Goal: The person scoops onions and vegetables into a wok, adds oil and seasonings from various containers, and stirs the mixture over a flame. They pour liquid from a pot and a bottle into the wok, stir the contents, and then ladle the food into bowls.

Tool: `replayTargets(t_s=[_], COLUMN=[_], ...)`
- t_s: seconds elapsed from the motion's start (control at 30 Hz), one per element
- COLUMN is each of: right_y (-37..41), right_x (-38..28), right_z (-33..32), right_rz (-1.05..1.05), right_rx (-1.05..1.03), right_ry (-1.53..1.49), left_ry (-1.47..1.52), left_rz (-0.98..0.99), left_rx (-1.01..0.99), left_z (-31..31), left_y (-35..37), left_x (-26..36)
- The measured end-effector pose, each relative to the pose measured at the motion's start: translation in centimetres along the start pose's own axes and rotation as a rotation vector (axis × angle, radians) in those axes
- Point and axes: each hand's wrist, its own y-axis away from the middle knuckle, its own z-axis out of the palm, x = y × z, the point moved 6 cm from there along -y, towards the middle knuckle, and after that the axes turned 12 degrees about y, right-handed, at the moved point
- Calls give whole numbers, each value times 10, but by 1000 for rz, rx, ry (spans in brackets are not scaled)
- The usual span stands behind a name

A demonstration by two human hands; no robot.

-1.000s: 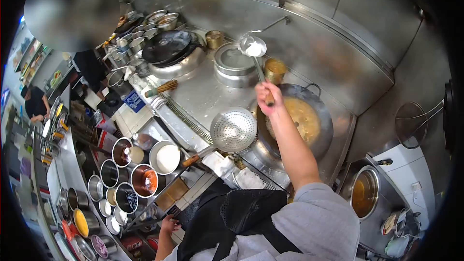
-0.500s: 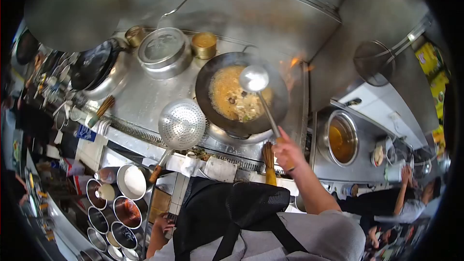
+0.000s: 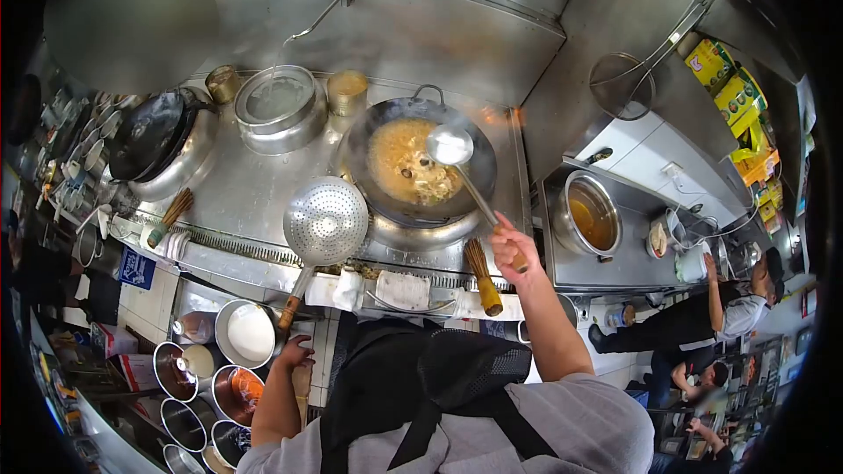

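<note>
My right hand is wrapped round the wooden handle of a metal ladle. The ladle's bowl is over a black wok with yellowish broth and pale and dark pieces in it. Low on the left, my left hand is held beside my body with its fingers apart and nothing in it. Just above it is the wooden handle of a perforated strainer, whose round head rests at the stove's front edge. A bamboo brush lies just left of my right hand.
A lidded pot and a tin are behind the strainer. Stacked black woks stand at the left, seasoning containers at the lower left. At the right are a pot of brown liquid and other people.
The view has shifted, and faint flame remains behind the wok. My left hand has come up towards the strainer's handle. My right hand still holds the ladle over the wok.
</note>
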Motion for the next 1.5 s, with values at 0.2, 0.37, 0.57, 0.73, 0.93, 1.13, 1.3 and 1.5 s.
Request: replayTargets(t_s=[0.2, 0.37, 0.57, 0.73, 0.93, 1.13, 1.3, 1.5], right_y=[-12, -20, -19, -11, 8, -33, -26, -56], right_x=[16, 36, 9, -16, -11, -39, -12, -56], right_z=[-4, 8, -27, -55, -63, -75, -64, -77], right_rz=[-124, -89, -63, -79, 4, 259, -59, 130], right_rx=[169, 3, 28, 249, 87, -149, 189, -51], right_ry=[270, 52, 221, 923, 1295, 468, 1592, 828], left_ry=[70, -77, 410, 337, 151, 123, 128, 191], left_rz=[-87, 134, -178, -69, -23, -56, 10, -154], left_rx=[65, -287, -88, 50, 164, 148, 312, 307], left_z=[-7, -32, -29, 10, 82, 107, 87, 95], left_y=[19, -5, 20, 15, 48, 54, 78, 90], left_x=[-84, -206, -220, -154, -57, -41, -45, -98])
